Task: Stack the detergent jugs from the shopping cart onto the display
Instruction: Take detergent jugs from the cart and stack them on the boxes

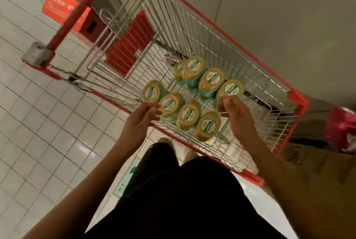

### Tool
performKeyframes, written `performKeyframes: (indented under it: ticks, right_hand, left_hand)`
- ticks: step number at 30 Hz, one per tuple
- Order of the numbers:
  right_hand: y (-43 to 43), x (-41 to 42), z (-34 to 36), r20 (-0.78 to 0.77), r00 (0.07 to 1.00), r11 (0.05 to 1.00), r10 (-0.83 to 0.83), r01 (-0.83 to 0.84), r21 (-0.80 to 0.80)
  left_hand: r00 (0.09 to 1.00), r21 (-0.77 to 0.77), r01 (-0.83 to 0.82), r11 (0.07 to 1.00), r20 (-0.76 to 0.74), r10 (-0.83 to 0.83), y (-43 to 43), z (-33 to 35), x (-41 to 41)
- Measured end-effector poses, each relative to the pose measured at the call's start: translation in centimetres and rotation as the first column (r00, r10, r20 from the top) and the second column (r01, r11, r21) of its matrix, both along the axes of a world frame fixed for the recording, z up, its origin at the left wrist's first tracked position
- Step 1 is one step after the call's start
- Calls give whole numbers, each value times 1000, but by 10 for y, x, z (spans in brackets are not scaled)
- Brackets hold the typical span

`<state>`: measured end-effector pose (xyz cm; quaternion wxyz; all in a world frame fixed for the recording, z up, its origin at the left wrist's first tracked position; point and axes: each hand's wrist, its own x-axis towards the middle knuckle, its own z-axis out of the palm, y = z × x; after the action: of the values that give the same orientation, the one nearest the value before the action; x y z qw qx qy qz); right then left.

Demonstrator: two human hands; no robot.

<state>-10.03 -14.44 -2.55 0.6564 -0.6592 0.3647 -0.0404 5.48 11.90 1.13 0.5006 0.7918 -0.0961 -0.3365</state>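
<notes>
Standing upright in one shopping cart (233, 33): eight detergent jugs (188, 113).

detergent jugs (188, 114) stand in two rows inside the shopping cart (192, 26).

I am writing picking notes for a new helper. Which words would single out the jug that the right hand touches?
In the red-rimmed wire shopping cart, gold-capped jugs stand in two rows. Take the farther row, at the end away from the cart handle. That jug alone has the right hand's fingers on its cap edge.
</notes>
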Motion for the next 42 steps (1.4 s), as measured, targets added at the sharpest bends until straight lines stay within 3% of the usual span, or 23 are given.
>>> performKeyframes:
  ticks: [5, 10, 15, 19, 24, 28, 32, 35, 38, 42]
  right_hand:
    - [-44, 77, -30, 9, 998, 998, 62, -62, -20]
    - [-73, 141, -73, -141, 989, 999, 38, -42, -29]
    - [-98, 205, -127, -343, 939, 993, -3, -37, -110]
    - [-124, 252, -176, -505, 854, 926, 126, -284, -249]
    - [-143, 287, -233, -662, 671, 756, 334, -610, -237]
    - [-154, 299, -271, -722, 538, 607, 436, -768, -205]
    - [-164, 300, -292, -714, 486, 545, 504, -820, -175]
    - [-170, 295, -293, -663, 532, 544, 527, -810, -217]
    - [-173, 298, -283, -662, 530, 581, 531, -796, -171]
    - [-172, 307, -254, -628, 537, 626, 563, -774, -101]
  left_hand:
    - [997, 80, 40, 996, -65, -35, -20, -27, 49]
    - [985, 147, 70, 987, -165, -45, -62, -78, 104]
    - [899, 179, -3, 984, -431, 81, -127, -174, 159]
    - [880, 291, 98, 952, -472, 54, -162, -264, 187]
    - [878, 382, 325, 865, -461, -126, -187, -360, 200]
    - [904, 343, 360, 867, -357, -234, -207, -403, 182]
    - [951, 306, 229, 924, -273, -145, -211, -427, 171]
    - [952, 204, 232, 951, -248, -179, -205, -427, 174]
    - [913, 54, 292, 955, -312, -262, -192, -420, 184]
    - [870, -12, 308, 951, -400, -286, -166, -388, 203]
